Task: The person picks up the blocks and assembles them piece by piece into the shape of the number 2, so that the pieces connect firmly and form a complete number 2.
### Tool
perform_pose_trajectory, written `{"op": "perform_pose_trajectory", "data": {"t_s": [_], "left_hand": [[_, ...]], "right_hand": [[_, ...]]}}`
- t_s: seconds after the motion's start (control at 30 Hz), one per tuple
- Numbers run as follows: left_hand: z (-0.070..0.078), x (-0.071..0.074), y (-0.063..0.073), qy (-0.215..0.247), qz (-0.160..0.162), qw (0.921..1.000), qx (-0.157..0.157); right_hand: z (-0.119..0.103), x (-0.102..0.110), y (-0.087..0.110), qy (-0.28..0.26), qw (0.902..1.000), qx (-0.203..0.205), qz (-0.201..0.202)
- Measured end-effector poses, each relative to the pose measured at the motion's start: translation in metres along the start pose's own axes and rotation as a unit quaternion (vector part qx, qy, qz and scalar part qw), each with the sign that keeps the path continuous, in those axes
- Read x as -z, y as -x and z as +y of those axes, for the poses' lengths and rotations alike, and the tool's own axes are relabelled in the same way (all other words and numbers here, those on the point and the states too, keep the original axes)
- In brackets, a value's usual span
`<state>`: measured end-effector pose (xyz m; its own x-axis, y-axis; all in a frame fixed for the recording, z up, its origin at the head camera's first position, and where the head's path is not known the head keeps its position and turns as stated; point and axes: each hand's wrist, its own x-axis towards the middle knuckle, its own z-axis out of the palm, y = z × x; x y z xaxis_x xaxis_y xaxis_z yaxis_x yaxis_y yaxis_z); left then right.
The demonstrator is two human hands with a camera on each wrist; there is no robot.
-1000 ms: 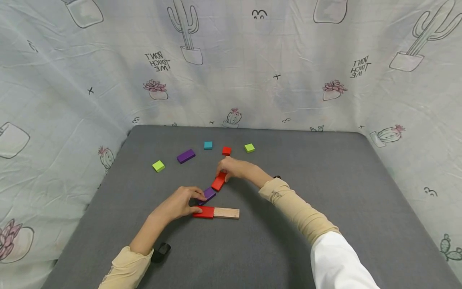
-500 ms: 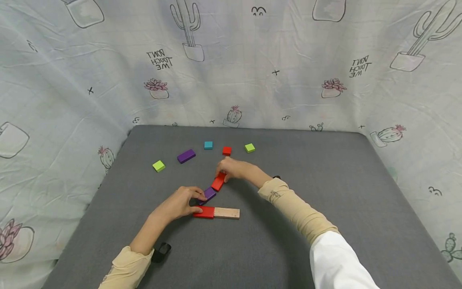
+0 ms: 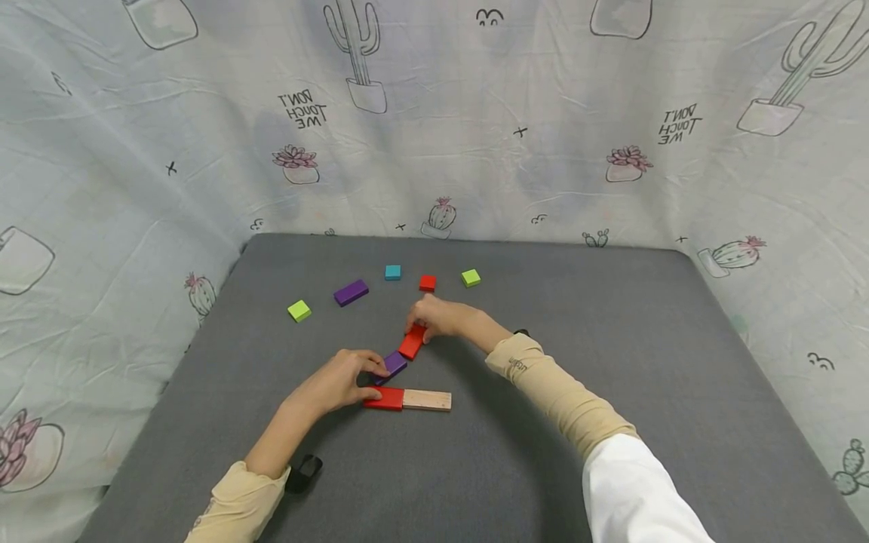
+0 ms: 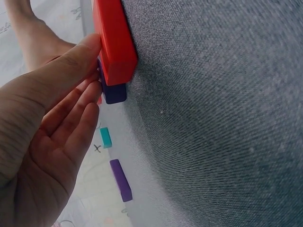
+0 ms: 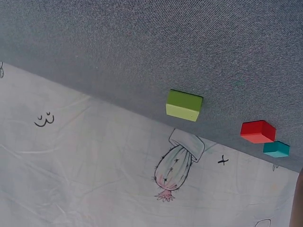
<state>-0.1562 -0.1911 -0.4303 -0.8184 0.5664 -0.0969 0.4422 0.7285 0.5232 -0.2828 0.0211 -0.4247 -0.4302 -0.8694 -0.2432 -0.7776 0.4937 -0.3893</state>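
In the head view, the left hand (image 3: 341,383) reaches in from the left. Its thumb rests on the left end of a red block (image 3: 388,399), while its fingertips touch a purple block (image 3: 394,365) just behind. The left wrist view shows these fingers (image 4: 85,135) fairly straight, with the thumb against the red block (image 4: 113,45). A plain wooden block (image 3: 428,400) lies end to end with that red block. Farther up, the right hand (image 3: 440,315) pinches another red block (image 3: 411,344) between thumb and fingers; its lower end lies close to the purple block. Fingertips hide its upper end.
Behind the hands lie a lime block (image 3: 299,311), a purple block (image 3: 351,292), a teal block (image 3: 393,272), a small red block (image 3: 428,283) and another lime block (image 3: 471,278). A printed cloth (image 3: 557,151) hangs along the far edge of the grey table (image 3: 611,339).
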Motion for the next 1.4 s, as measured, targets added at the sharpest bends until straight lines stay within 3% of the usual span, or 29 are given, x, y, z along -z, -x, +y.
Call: {"op": "perform_pose_trajectory", "data": {"t_s": [0.23, 0.43, 0.57, 0.67, 0.77, 0.87, 1.03, 1.23, 1.4], "left_hand": [[0.0, 0.003, -0.001, 0.0, 0.005, 0.9999, -0.009], [-0.003, 0.003, 0.0, 0.001, 0.012, 0.9997, -0.019], [-0.003, 0.003, 0.001, 0.0, 0.014, 0.9997, -0.02], [-0.002, 0.002, 0.001, 0.001, 0.015, 0.9997, -0.02], [-0.002, 0.002, 0.001, 0.004, 0.015, 0.9997, -0.019], [-0.002, 0.002, 0.0, 0.004, 0.017, 0.9996, -0.021], [-0.001, 0.001, 0.0, 0.008, 0.018, 0.9995, -0.026], [0.0, 0.0, 0.002, 0.01, 0.011, 0.9998, -0.008], [-0.001, -0.001, 0.003, 0.007, 0.016, 0.9998, -0.009]], "right_hand": [[0.008, 0.006, 0.004, -0.041, 0.999, -0.006, 0.018], [0.041, 0.025, 0.023, -0.053, 0.9919, -0.024, 0.113], [0.07, 0.031, 0.04, -0.031, 0.9821, -0.078, 0.168], [0.089, 0.029, 0.052, -0.02, 0.9763, -0.132, 0.171], [0.102, 0.022, 0.059, -0.042, 0.9696, -0.173, 0.167], [0.11, 0.015, 0.063, -0.093, 0.9587, -0.204, 0.175], [0.113, 0.007, 0.065, -0.163, 0.9323, -0.251, 0.203], [0.108, -0.001, 0.057, -0.202, 0.9187, -0.241, 0.239], [0.108, -0.01, 0.05, -0.21, 0.9011, -0.246, 0.289]]}}
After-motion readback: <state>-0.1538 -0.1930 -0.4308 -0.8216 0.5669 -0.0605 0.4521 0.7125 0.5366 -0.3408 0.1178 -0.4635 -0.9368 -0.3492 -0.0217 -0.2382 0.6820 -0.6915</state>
